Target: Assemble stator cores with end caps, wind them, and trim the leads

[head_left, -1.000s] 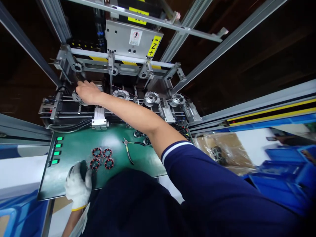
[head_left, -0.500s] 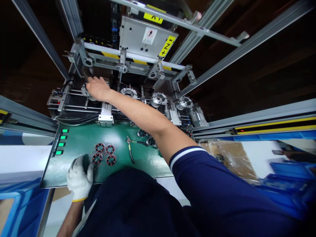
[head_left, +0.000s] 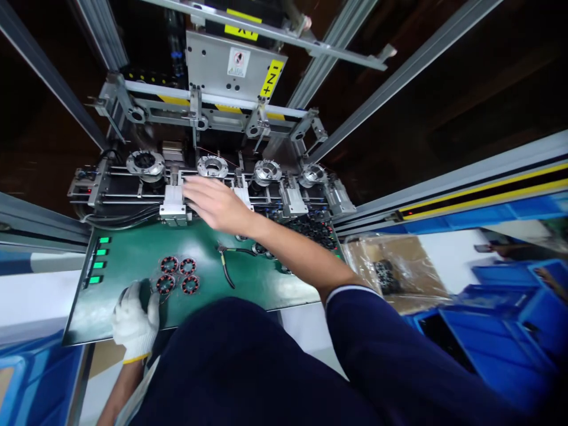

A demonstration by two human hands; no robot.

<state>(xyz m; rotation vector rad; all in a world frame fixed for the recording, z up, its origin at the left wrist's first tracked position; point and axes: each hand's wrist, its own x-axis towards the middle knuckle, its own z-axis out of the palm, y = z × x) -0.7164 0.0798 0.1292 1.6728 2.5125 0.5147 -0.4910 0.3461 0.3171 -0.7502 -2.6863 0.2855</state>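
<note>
My bare right hand [head_left: 217, 204] is over the front of the machine, fingers stretched out and holding nothing visible. Left of it, a dark stator core sits in the leftmost round holder [head_left: 145, 163]. A second round holder [head_left: 212, 167] lies just behind the hand, with an open centre. In a white glove, my left hand [head_left: 135, 316] rests at the front edge of the green table [head_left: 119, 307], thumb apart from the fingers. Close to it lie several wound stators [head_left: 190, 284] with red-and-black rings. Diagonal cutters [head_left: 226, 267] lie right of them, handles spread.
Two more round holders [head_left: 268, 172] stand to the right. Black cores [head_left: 317, 232] are heaped at the table's right end, partly behind my forearm. Green buttons [head_left: 98, 264] line the left edge. Blue bins [head_left: 501, 337] and a plastic-lined carton [head_left: 412, 278] stand at right.
My right hand has left the leftmost holder and come right and nearer to me, uncovering the dark core there. The left hand stays at the table edge. The view has shifted slightly.
</note>
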